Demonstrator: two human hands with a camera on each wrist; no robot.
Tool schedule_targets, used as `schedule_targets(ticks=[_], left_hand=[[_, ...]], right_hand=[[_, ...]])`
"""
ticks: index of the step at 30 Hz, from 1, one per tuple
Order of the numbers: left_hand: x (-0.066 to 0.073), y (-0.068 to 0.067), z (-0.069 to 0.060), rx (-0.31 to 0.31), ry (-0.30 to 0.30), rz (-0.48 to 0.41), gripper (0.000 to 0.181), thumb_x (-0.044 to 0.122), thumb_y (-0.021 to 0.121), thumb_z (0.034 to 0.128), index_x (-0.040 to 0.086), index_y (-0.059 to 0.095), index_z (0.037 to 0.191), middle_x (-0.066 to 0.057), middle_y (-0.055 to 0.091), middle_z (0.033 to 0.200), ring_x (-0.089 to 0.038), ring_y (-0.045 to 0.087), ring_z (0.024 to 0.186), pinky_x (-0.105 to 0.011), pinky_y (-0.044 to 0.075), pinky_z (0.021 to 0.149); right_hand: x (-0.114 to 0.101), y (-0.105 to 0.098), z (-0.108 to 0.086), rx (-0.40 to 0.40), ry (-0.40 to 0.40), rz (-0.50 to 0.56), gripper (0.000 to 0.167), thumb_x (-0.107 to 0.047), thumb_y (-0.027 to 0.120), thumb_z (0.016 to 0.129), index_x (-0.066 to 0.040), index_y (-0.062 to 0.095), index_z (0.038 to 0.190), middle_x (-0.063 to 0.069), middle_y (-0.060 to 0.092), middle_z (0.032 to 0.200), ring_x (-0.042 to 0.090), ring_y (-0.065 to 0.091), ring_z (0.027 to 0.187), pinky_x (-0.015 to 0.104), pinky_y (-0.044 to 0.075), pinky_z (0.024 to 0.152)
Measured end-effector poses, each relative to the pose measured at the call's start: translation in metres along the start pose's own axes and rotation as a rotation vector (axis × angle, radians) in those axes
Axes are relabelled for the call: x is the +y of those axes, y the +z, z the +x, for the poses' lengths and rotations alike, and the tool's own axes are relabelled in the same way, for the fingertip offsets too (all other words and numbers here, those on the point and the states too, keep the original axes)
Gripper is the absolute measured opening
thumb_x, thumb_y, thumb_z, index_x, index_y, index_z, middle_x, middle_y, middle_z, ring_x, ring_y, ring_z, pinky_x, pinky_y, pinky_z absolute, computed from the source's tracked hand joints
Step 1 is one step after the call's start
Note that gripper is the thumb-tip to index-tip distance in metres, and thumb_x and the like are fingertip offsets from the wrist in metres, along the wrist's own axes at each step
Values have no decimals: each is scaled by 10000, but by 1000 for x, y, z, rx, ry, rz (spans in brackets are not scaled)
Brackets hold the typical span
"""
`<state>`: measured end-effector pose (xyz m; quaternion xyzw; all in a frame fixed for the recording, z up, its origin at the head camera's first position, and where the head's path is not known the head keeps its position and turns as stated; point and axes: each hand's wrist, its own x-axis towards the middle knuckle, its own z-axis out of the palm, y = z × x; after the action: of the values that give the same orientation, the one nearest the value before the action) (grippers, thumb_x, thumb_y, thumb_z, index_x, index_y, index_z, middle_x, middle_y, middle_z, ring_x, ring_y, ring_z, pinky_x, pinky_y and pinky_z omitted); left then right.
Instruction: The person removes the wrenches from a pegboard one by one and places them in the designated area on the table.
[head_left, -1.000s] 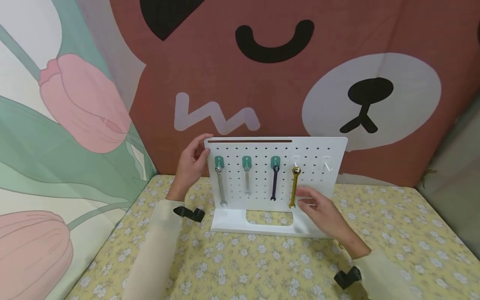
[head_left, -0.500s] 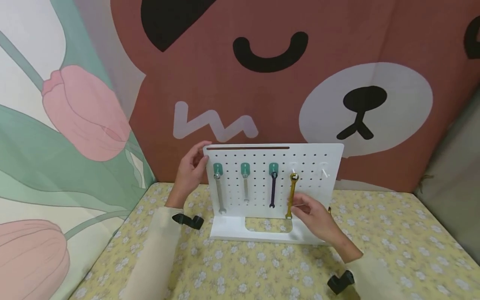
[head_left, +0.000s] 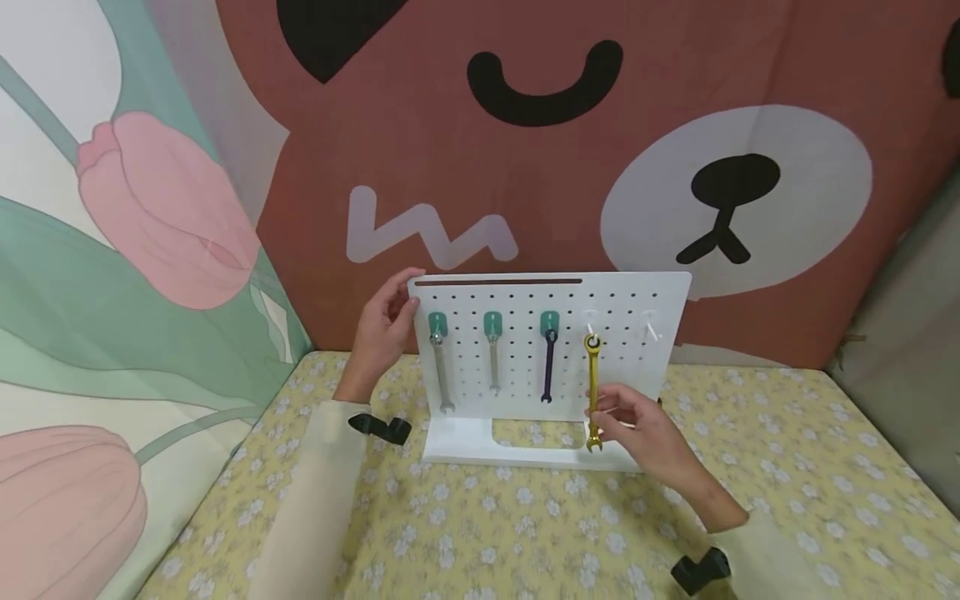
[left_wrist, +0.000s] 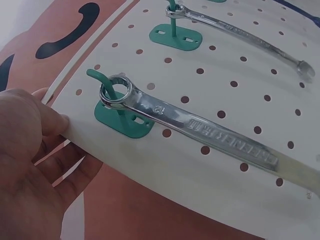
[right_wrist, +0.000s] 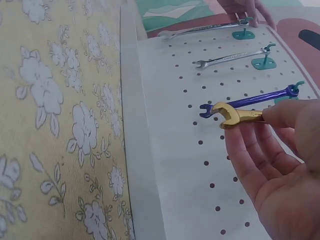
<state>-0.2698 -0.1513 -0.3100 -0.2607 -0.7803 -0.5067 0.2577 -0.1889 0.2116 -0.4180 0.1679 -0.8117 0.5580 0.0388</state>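
My left hand (head_left: pixel 381 333) grips the upper left corner of a white pegboard (head_left: pixel 519 367), thumb on the front and fingers behind it. With thumb and fingers, my right hand (head_left: pixel 648 433) pinches a gold combination wrench (head_left: pixel 593 379) on its lower shaft. Its open end (right_wrist: pixel 231 116) points out past the fingertips in the right wrist view. The wrench's ring end is at the fourth hook, a clear one; I cannot tell whether it still hangs on it. Left of it hang a purple wrench (head_left: pixel 549 367), a small silver wrench (head_left: pixel 493 365) and a longer silver wrench (left_wrist: pixel 200 131).
Green hooks (head_left: pixel 438 322) carry the other wrenches, and a bare clear hook (head_left: pixel 654 327) sits at the board's right. The board's white base (head_left: pixel 457 446) has a cutout and stands on a yellow floral tablecloth (head_left: pixel 487 533). A bear-print curtain (head_left: pixel 442 150) hangs behind.
My right hand has gone from beside the gold wrench to pinching its shaft. The wrench's lower end has swung out from the board. The left hand keeps its grip on the corner.
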Motion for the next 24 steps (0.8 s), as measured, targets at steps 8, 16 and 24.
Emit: schedule_targets(ticks=[8,16,24], left_hand=[[0,1,0,9,-31,-17,368,-43,523,1051,8,571,1413,-247,540,966,-282,479,784,-279,391,685],[-3,2,-3,28,-39,-4,368,-39,522,1052,7,561,1415,-247,551,964,-333,499,800,-283,402,698],[2,2,-1,22,-4,0,369,-59,532,1041,11,578,1401,-218,525,929,-284,495,787,-358,417,709]], right_hand=[[-8,-9,-7,-29,23,103,364,-98,620,1044,72,530,1353,204,619,1121,207,674,906,373,581,735],[-16,-15,-8,-85,81,214,483,-108,628,1030,60,451,1447,203,588,1202,251,665,960,419,581,752],[-22,-18,-10,-101,57,270,526,-44,626,1009,95,404,1465,210,586,1205,251,678,927,431,585,743]])
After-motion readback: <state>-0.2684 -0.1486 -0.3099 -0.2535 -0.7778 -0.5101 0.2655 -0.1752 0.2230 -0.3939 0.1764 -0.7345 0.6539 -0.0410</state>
